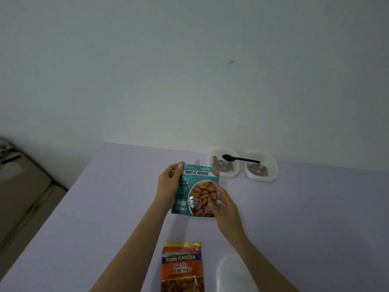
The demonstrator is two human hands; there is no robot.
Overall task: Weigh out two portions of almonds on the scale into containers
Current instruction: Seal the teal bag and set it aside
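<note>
The teal almond pouch (196, 190) is gripped mid-table by the left hand (169, 183) at its clipped top, the right hand's (224, 204) fingers curled at its side. Far right, almonds already lie in both containers (273, 171); weighing is seemingly done.

A beige surface, possibly a sofa (23, 192), sits beside the lavender table (105, 207).

You've got the teal Roasted Almonds pouch (195, 190) standing upright mid-bench, clipped shut at the top. Two white containers (262, 166) sit side by side at the far edge, each with a few almonds (223, 165) inside. The orange Salted Almonds bag (182, 267) lies flat nearest you
</note>
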